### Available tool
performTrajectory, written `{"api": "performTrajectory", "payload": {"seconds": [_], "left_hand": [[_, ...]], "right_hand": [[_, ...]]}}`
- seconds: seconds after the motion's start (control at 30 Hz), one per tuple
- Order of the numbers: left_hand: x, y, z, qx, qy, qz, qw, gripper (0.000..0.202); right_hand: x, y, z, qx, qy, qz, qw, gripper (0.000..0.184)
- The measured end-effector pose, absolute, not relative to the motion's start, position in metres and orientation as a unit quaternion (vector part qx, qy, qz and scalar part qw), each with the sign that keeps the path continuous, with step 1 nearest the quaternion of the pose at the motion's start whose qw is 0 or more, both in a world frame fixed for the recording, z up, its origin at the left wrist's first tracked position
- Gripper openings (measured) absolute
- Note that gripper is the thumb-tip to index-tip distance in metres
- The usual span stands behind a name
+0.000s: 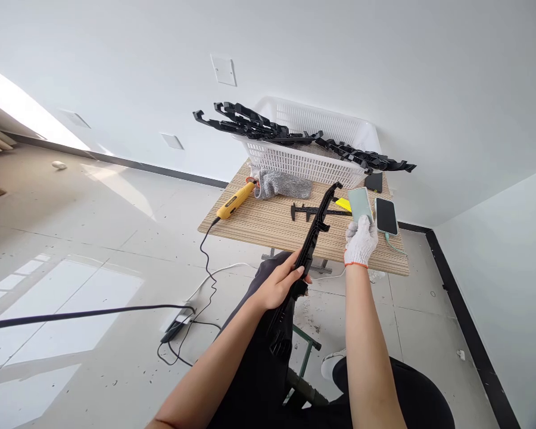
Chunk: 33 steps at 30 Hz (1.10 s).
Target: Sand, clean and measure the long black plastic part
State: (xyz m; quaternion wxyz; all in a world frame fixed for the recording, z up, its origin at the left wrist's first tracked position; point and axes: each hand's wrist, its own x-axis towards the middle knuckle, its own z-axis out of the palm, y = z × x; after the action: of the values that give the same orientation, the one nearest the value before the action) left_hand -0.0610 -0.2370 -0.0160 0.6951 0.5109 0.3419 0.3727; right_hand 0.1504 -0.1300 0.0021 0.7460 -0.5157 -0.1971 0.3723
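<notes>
My bare left hand is closed around a long black plastic part that slants from my lap up over the wooden table. My right hand, in a white knit glove, grips the lower end of a pale green phone on the table. A second phone with a dark screen lies just right of it. Black calipers and a yellow piece lie behind the black part.
A white basket at the table's back carries several long black parts across its rim. A grey glove and a yellow corded tool lie at the left. Cables and a power strip are on the floor.
</notes>
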Motion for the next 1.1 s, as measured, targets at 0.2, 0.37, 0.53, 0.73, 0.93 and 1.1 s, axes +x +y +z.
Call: {"api": "performTrajectory", "payload": {"seconds": [0.2,0.37,0.53,0.73,0.93,1.1], "left_hand": [[-0.061,-0.239,-0.017,0.522,0.341,0.364,0.692,0.066],[-0.062,-0.239,-0.017,0.518,0.325,0.375,0.697,0.066],[-0.062,-0.237,-0.016,0.505,0.325,0.378,0.704,0.067],[-0.062,-0.236,-0.016,0.472,0.317,0.393,0.723,0.071],[-0.063,-0.236,-0.015,0.464,0.322,0.4,0.722,0.069],[-0.062,-0.235,-0.014,0.459,0.325,0.398,0.725,0.07]], "right_hand": [[0.153,-0.134,0.006,-0.555,-0.228,0.449,0.662,0.036],[0.152,-0.128,0.009,-0.547,-0.148,0.425,0.706,0.038],[0.152,-0.132,0.007,-0.539,-0.206,0.457,0.677,0.04],[0.142,-0.132,0.006,-0.555,-0.215,0.398,0.698,0.034],[0.14,-0.134,0.004,-0.571,-0.316,0.398,0.645,0.047],[0.142,-0.137,0.002,-0.58,-0.362,0.345,0.643,0.076]]}}
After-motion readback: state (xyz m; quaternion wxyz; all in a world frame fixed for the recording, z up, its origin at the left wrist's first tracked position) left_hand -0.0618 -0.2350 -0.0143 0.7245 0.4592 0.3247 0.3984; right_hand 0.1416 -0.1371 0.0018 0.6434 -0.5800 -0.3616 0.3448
